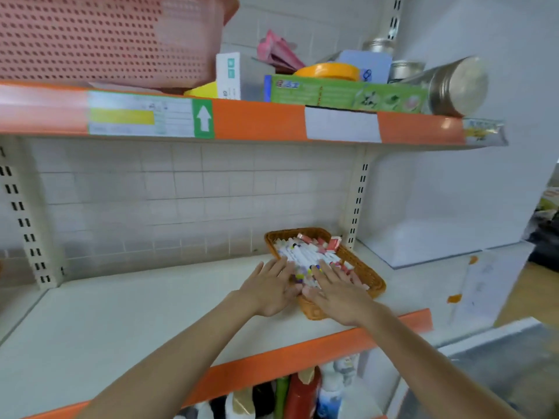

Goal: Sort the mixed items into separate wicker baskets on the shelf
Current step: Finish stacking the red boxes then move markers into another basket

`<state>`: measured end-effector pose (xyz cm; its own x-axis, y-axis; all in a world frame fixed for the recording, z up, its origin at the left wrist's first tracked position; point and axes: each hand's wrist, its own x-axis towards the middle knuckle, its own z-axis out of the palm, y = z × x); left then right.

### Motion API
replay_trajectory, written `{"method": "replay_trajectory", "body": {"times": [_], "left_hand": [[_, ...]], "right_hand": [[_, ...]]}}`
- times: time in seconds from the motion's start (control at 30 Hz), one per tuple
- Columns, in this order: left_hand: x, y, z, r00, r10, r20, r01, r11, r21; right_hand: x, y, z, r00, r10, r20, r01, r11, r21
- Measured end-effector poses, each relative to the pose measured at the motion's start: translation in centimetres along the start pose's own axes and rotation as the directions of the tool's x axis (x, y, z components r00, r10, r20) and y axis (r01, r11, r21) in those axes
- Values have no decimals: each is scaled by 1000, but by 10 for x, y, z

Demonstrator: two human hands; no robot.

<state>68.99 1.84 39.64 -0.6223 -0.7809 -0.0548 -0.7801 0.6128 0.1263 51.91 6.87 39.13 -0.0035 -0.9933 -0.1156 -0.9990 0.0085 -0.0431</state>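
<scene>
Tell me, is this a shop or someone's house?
Probably a shop or its stockroom. The metal shelf has an orange price strip with labels, slotted uprights hold it, and bottles are lined up below.
</scene>
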Motion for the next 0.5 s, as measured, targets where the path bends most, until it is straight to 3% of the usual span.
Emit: {"method": "replay_trajectory", "body": {"times": [0.3, 0.5], "left_hand": [[52, 40, 3, 997, 64, 43, -66, 997, 43], [94, 37, 4, 959, 282, -11, -282, 959, 7]], "right_hand": [[17, 69, -2, 999, 20, -28, -17, 994, 108], [30, 84, -8, 993, 18, -117, 12, 968, 250]]}}
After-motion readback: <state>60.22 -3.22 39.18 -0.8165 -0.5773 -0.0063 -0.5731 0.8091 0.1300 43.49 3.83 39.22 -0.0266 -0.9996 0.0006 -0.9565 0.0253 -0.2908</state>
